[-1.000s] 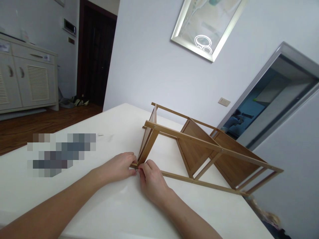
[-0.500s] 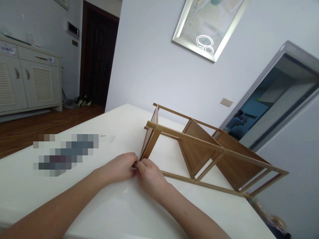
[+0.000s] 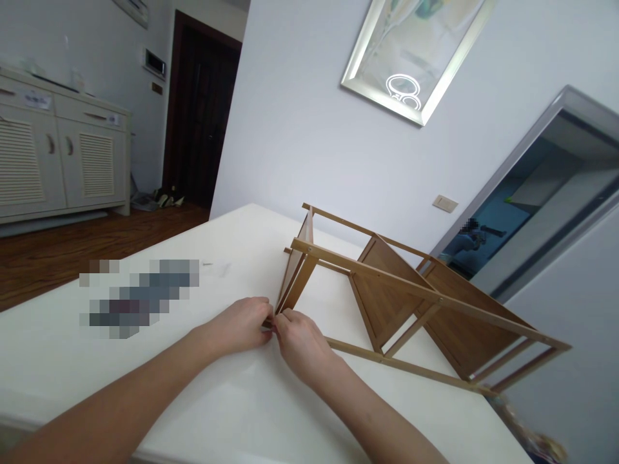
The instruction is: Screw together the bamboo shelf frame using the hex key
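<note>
A wooden shelf rack (image 3: 367, 264) with slatted side rails and brown shelf boards lies on its side on the white table (image 3: 232, 412). At its near left corner both my hands meet, low by the table top. My left hand (image 3: 244, 325) is closed, its curled fingers round the end of the lower rail. Pressed up against it, my right hand (image 3: 302, 345) is closed too, thumb and fingertips pinched at the same corner. The fingers hide the joint, so any small part between them cannot be made out.
A blurred-out dark object (image 3: 140, 296) lies on the table's left side, with a small thin piece (image 3: 207, 263) beyond it. Behind the rack stands a wall with a framed picture (image 3: 416, 58) and a leaning mirror (image 3: 527, 180). A white cabinet (image 3: 62, 142) is far left.
The whole view has shifted slightly, so things appear a little further right. Both hands stay closed at the same corner of the rack, with only slight finger movement.
</note>
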Tool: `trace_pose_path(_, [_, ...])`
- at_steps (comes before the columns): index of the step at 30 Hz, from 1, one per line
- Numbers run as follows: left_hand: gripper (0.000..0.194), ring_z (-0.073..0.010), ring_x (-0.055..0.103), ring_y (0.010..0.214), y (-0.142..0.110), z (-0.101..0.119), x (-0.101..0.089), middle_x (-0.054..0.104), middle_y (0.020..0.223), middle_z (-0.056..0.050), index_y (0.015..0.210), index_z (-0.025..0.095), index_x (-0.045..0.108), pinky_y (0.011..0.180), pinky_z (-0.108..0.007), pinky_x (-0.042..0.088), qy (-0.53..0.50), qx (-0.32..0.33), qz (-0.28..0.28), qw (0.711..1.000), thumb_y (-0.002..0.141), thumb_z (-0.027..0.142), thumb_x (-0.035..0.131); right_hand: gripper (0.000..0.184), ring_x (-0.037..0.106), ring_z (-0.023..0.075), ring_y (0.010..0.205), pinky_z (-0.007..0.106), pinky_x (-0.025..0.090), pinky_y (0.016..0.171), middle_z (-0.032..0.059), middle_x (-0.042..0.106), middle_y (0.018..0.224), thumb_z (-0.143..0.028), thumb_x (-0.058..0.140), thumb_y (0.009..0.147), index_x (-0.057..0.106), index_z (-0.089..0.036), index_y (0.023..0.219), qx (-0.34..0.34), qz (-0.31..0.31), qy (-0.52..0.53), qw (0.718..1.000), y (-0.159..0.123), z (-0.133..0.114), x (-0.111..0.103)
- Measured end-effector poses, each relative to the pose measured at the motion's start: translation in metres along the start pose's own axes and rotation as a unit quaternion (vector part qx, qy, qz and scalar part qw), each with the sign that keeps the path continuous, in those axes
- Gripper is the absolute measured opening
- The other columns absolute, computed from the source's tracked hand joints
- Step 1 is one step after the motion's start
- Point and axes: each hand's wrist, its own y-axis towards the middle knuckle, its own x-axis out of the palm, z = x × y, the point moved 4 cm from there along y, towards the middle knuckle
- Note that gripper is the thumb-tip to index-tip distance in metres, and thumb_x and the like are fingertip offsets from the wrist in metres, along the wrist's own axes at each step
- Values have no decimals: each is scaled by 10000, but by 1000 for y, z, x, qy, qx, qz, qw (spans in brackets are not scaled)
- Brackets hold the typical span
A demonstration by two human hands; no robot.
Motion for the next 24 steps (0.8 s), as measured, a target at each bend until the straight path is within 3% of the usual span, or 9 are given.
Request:
trace_pose_path(6, [123,-231,673,792,1,1,-1,703,856,-68,766,194,683,648,-299,423,-13,-3,0,1000,741,236,570,164,546,190,756,292,432,625,49,578,844,-20,521,909,594,-167,914,-29,36,-40,998,-6,2,3])
trace_pose_path(14, [136,-245,677,789,0,1,1,707,857,-77,775,199,691,649,-312,430,21,11,8,1000,746,244,565,222,441,233,791,371,410,659,104,535,863,-19,428,931,614,-127,877,-150,115,-123,974,-17,-5,0])
trace_pose_path(24, [162,-241,677,823,0,0,1,707,881,-68,814,209,709,677,-307,436,9,19,-6,1000,764,258,564,262,406,231,771,376,346,638,92,521,848,1,417,928,623,-145,856,-151,122,-140,971,-24,-4,5])
